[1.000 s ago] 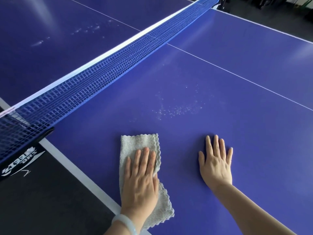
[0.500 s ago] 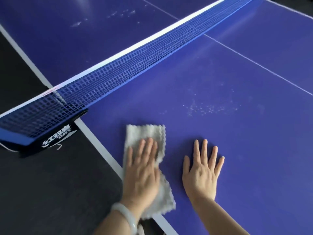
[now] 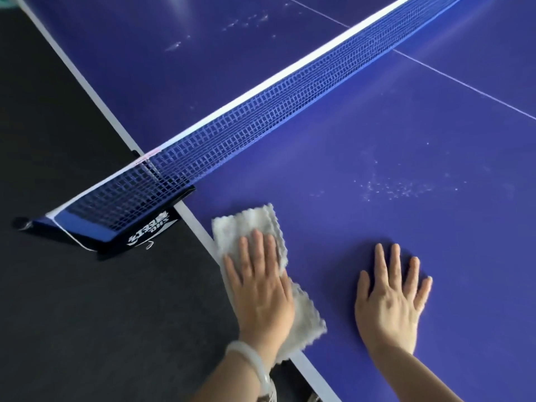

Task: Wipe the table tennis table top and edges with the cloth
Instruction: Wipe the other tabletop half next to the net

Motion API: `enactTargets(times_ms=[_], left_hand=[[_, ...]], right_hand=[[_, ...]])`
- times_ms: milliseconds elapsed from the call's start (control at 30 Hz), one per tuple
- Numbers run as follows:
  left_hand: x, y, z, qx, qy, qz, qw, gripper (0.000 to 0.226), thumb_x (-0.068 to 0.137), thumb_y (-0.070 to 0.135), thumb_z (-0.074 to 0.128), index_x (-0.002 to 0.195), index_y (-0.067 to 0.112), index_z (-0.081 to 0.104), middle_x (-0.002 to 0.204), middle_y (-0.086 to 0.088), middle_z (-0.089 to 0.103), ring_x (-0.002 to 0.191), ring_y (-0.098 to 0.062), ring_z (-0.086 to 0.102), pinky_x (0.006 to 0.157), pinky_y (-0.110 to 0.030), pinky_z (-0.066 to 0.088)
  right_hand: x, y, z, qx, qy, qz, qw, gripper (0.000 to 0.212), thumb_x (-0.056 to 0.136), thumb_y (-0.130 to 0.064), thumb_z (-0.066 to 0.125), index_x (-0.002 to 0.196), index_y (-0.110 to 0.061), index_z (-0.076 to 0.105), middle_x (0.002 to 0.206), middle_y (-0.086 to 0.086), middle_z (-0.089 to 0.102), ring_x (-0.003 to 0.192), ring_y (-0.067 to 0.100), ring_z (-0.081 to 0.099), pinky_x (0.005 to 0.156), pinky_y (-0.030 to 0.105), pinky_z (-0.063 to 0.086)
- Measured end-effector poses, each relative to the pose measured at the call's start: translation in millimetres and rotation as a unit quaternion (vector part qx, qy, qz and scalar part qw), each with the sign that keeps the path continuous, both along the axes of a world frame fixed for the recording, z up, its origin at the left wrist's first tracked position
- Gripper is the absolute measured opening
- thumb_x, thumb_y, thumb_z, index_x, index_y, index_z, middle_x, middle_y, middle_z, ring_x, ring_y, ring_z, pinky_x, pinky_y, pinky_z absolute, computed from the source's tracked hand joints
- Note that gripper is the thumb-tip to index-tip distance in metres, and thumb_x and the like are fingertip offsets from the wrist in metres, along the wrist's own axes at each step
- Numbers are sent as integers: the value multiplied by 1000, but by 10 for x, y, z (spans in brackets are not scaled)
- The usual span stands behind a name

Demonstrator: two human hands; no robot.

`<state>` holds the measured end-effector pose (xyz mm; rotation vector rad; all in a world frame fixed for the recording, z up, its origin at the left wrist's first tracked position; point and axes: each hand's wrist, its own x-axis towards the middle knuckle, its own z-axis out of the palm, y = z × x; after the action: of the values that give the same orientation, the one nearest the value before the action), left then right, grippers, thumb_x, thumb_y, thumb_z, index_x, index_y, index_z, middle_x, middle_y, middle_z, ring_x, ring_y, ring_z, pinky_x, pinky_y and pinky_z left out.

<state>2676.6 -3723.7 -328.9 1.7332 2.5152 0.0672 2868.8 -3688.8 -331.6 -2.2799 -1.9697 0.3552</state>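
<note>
A folded grey-white cloth (image 3: 252, 224) lies on the blue table tennis table (image 3: 391, 134), over its white left side line and edge. My left hand (image 3: 261, 288) presses flat on the cloth, fingers apart, a pale bangle on the wrist. My right hand (image 3: 391, 297) rests flat on the bare table top to the right of the cloth, fingers spread, holding nothing. A patch of whitish specks (image 3: 397, 188) sits on the surface beyond my right hand.
The blue net (image 3: 261, 123) crosses the table diagonally, and its black clamp post (image 3: 145, 233) juts over the left edge just beyond the cloth. Dark floor (image 3: 72, 314) lies to the left. More pale smears (image 3: 243, 21) mark the far half.
My left hand has slid the cloth leftward from the table top onto the white side line and edge. My right hand stays flat on the table. The view has swung left.
</note>
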Motion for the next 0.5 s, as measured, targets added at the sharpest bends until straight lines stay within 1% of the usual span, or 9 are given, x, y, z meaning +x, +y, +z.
enactTargets(times_ms=[67,100,200,300,400,500], left_hand=[[-16,-54,-35,-12,8,-36,999,69,94,42,29,157,18,19,165,-10,12,152,-33,8,117,-62,11],[-107,30,-36,-15,16,-34,999,69,94,43,29,158,19,15,165,-9,9,152,-33,5,117,-62,10],[-529,450,-39,-33,33,30,998,65,101,45,20,159,24,0,166,-4,-5,153,-28,-5,120,-57,5],[-906,808,-20,-29,21,92,995,61,102,43,15,159,27,1,166,0,-3,153,-23,-3,121,-55,5],[-1037,954,-2,-15,18,115,993,60,102,41,17,159,27,2,166,1,2,153,-22,2,121,-57,5],[-893,888,8,-25,-2,148,989,63,101,40,20,159,26,-2,167,-1,-1,153,-27,-1,119,-62,7]], right_hand=[[9,-2,-1,-3,-1,1,1000,60,103,-40,31,159,-25,20,168,-4,10,155,25,-4,124,50,-5],[16,3,-1,-3,-2,0,1000,60,103,-40,32,159,-25,20,168,-4,10,155,26,-4,124,50,-5],[8,8,1,-2,-3,-2,1000,60,103,-37,36,159,-24,20,168,-3,10,155,28,-3,124,50,-6],[10,10,-2,-7,-20,9,1000,60,103,-40,27,160,-23,15,168,-2,6,155,29,-6,124,51,-7],[9,17,-7,-13,-35,18,999,61,103,-42,17,160,-23,9,168,-2,1,154,29,-11,123,52,-8],[-7,25,-5,-16,-25,17,999,60,104,-40,23,160,-23,8,168,-2,1,154,29,-11,123,51,-10]])
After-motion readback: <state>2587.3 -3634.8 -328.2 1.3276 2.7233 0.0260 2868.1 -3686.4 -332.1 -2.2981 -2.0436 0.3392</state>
